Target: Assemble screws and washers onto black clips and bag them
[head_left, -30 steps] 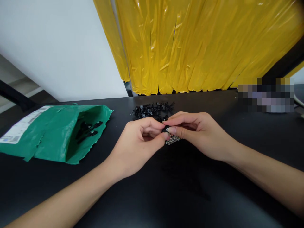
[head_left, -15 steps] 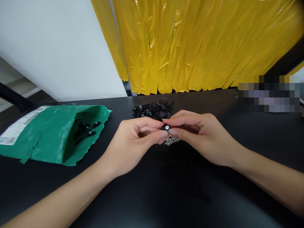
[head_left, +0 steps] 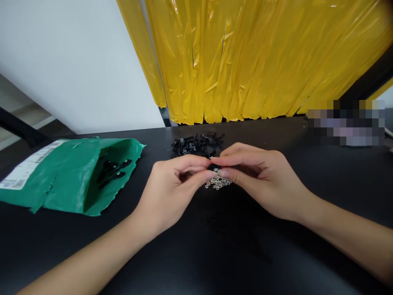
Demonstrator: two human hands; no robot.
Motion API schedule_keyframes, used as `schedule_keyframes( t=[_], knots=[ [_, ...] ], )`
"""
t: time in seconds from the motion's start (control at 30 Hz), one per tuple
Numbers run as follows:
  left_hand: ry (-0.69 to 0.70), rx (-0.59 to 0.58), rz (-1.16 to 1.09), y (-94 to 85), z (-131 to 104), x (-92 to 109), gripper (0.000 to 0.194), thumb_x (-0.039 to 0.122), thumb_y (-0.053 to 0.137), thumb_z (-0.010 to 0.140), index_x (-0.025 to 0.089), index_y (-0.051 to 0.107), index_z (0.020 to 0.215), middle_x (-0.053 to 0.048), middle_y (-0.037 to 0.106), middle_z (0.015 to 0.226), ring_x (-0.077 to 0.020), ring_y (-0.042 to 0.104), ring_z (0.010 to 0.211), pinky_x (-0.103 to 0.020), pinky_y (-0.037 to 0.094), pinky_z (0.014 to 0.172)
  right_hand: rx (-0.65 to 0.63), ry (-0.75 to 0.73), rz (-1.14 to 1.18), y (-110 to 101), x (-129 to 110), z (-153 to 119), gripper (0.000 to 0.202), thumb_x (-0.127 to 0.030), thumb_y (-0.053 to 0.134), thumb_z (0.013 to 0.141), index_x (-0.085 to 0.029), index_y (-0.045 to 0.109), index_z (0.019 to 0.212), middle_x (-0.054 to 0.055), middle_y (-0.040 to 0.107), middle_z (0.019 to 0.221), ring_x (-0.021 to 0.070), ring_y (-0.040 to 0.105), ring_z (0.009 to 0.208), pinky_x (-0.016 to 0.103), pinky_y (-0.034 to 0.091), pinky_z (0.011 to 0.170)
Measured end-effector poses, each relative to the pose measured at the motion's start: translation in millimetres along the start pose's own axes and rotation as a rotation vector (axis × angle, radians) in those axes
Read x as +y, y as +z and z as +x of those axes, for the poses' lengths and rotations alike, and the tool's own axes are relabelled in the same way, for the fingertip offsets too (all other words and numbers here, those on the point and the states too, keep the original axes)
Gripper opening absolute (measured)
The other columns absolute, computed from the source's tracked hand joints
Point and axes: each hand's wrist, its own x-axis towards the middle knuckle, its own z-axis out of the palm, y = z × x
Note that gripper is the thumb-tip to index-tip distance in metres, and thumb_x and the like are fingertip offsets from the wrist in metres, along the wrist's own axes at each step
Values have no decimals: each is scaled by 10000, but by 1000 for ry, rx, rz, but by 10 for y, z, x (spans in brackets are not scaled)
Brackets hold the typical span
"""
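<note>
Pinching a small black part [head_left: 214, 167] at the centre of the frame, our left hand [head_left: 172, 188] and right hand [head_left: 264, 180] have their fingers nearly closed on it, above small metal rings [head_left: 218, 182] on the bench [head_left: 190, 250].

My left hand [head_left: 167, 190] and my right hand [head_left: 265, 180] meet in front of me, fingertips [head_left: 211, 174] nearly together, each thumb below and index finger above in a pinch. My other fingers curl in behind, partly hidden. Both forearms are bare, the left [head_left: 101, 250] slanting up from the lower left, the right [head_left: 344, 229] coming in from the right edge, wrists [head_left: 138, 223] fairly straight, backs of both hands toward me.
</note>
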Motion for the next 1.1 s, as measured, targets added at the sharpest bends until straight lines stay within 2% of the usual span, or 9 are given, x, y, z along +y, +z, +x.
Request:
schedule_keyframes(
  t=[0.1,0.2,0.33,0.4,0.6,0.73,0.9,1.0,1.1],
  knots=[
    [229,54,253,-45,-24,-22,112,156,780,902,220,775,994,53,816,894,-76,743,724,-135,578,677,7,19,40,11,4,3,317,-179,730,961,-386,799,1190,-17,749,1080,116,695,968,239,571,805],
    [428,51,430,-101,-22,-3,83,177,758,933,168,755,1016,-4,817,944,-107,752,787,-191,590,767,21,34,91,11,3,8,271,-198,753,949,-380,819,1138,-20,776,1078,117,715,983,232,584,849],
    [596,6,472,-161,-3,28,91,177,761,934,142,733,1013,-35,812,927,-125,757,796,-216,602,793,-24,68,219,-21,-8,21,227,-199,803,906,-356,843,1064,-16,804,1029,117,746,935,220,610,836],
    [636,-13,433,-172,-7,43,102,161,767,923,155,730,1017,-31,814,910,-131,763,788,-218,607,766,-46,109,292,-36,-12,20,211,-208,842,867,-345,852,1027,-9,815,988,131,761,898,235,630,815],
    [448,-26,394,-131,-43,82,80,187,764,919,210,730,988,-17,827,940,-144,769,766,-245,610,744,10,220,326,-31,21,1,151,-234,881,818,-311,858,946,14,831,909,184,783,858,319,662,819],
    [420,-32,386,-115,-44,42,85,200,753,934,223,742,1015,-3,828,965,-140,770,789,-248,610,763,21,237,328,-17,44,20,108,-257,899,792,-280,859,889,33,827,939,187,773,851,335,661,812],
    [394,-73,318,-136,-9,-12,196,191,713,966,243,761,1149,-18,817,1125,-166,776,948,-276,617,855,-18,261,401,-5,75,41,113,-239,896,793,-277,853,891,25,826,961,177,771,880,329,644,828],
    [326,-111,300,-142,30,-18,134,206,693,979,229,779,1080,-13,819,1081,-165,771,948,-262,607,851,10,302,328,-18,97,56,136,-270,909,773,-245,823,876,12,805,887,172,743,813,317,613,767],
    [243,-58,354,-149,63,-28,103,257,708,972,214,777,1035,-1,818,989,-142,755,829,-236,586,757,-21,330,134,-73,62,73,151,-301,871,815,-234,755,883,-14,744,849,159,684,790,306,556,740]
  ],
)
